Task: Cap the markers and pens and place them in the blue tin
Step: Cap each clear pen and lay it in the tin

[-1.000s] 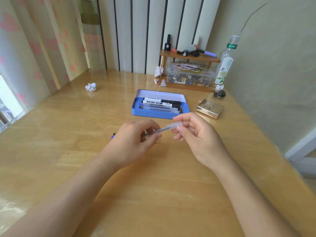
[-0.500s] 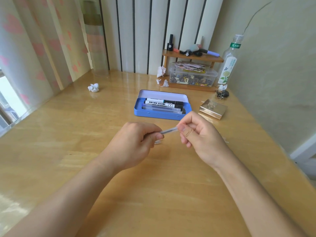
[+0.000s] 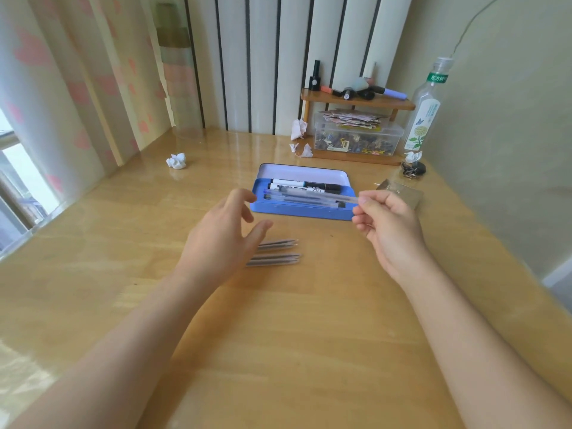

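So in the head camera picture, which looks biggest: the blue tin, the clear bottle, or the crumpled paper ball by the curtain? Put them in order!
1. blue tin, widest by far
2. clear bottle, tall but narrow, and farther back, so it may really be bigger than it looks
3. crumpled paper ball, clearly the smallest

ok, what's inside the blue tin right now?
Blue tin holds two black-and-white markers at the back and clear pens in front. The pen held by the right hand crosses over them, so their exact count is unclear.
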